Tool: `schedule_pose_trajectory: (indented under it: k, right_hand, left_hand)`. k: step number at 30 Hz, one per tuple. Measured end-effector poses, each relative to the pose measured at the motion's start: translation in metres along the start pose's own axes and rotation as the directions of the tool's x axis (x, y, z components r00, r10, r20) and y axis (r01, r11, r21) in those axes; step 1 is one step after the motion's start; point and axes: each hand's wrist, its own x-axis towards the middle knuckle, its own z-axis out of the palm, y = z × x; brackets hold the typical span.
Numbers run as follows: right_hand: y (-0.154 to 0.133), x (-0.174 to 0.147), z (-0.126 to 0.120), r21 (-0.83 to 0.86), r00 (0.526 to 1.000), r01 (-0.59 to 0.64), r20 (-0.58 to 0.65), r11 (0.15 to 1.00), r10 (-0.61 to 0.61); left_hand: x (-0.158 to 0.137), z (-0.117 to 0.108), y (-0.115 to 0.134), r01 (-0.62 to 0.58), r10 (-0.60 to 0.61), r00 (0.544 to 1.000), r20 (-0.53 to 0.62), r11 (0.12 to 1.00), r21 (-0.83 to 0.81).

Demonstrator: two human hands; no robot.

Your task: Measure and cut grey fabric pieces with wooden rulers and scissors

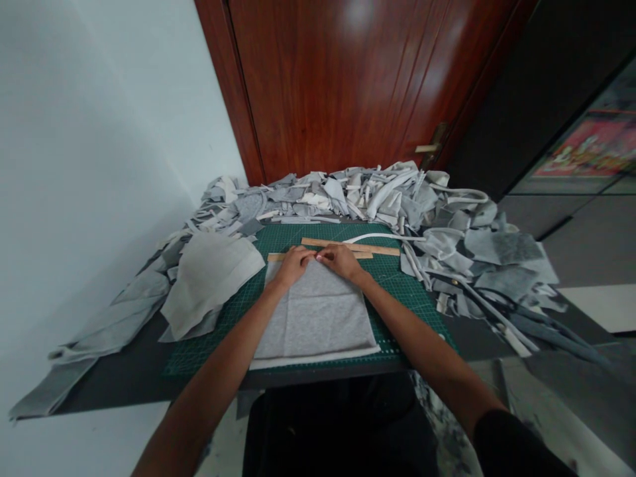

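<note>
A grey piece of fabric (pixel 322 315) lies flat on a green cutting mat (pixel 397 291), with a pale layer showing along its near edge. At its far edge, my left hand (pixel 297 262) and my right hand (pixel 339 260) meet with fingertips nearly touching. Both are closed in a pinch on the fabric's edge. A wooden ruler (pixel 362 255) lies along that edge, partly covered by my hands. Just beyond it, a second wooden ruler (pixel 382 250) rests at a slight slant on the mat.
Grey and white fabric scraps (pixel 348 192) are heaped along the table's back, by the door (pixel 338 86). A pale cloth piece (pixel 213 278) overlaps the mat's left side. More scraps (pixel 507 252) and dark-handled scissors (pixel 546 324) lie to the right. A wall (pixel 99 132) borders the left.
</note>
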Motion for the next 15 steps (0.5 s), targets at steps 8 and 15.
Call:
schedule_pose_trajectory:
  k: [8,15]
  right_hand:
    - [-0.004,0.003,0.001,-0.085,0.999,-0.043,-0.006,0.995,0.042]
    - [0.001,0.001,-0.011,-0.112,0.999,-0.04,0.025,0.993,0.043]
  left_hand:
    - [0.003,-0.001,-0.004,-0.039,0.038,0.998,0.044,0.999,0.019]
    - [0.003,-0.003,-0.003,-0.068,0.066,0.995,0.072,0.997,0.024]
